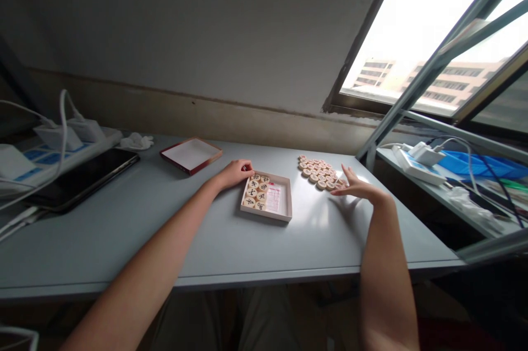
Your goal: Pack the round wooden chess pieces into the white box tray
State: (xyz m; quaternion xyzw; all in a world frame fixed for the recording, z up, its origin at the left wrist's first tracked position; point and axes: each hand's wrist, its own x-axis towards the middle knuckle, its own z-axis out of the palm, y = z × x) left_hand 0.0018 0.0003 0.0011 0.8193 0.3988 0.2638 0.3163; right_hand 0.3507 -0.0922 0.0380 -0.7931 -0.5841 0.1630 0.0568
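Note:
A shallow open box (284, 218) stands on the grey desk, with two columns of round Chinese chess pieces (256, 190) lying along its left side. In its right part shows a paper with pink print (274, 197). My left hand (238, 173) is closed on the box's far left corner, its fingers curled at the rim. Further right, a cluster of more chess pieces (319, 171) lies flat on the desk. At the cluster's near right edge is my right hand (353, 187), its fingers spread; whether a fingertip touches a piece I cannot tell.
A box lid (192, 154) lies upturned at the back left. On the left are a black tablet (88, 179), a power strip with chargers (61, 144) and white cables. A metal frame (381, 139) and a shelf with another power strip (418, 164) stand at the right.

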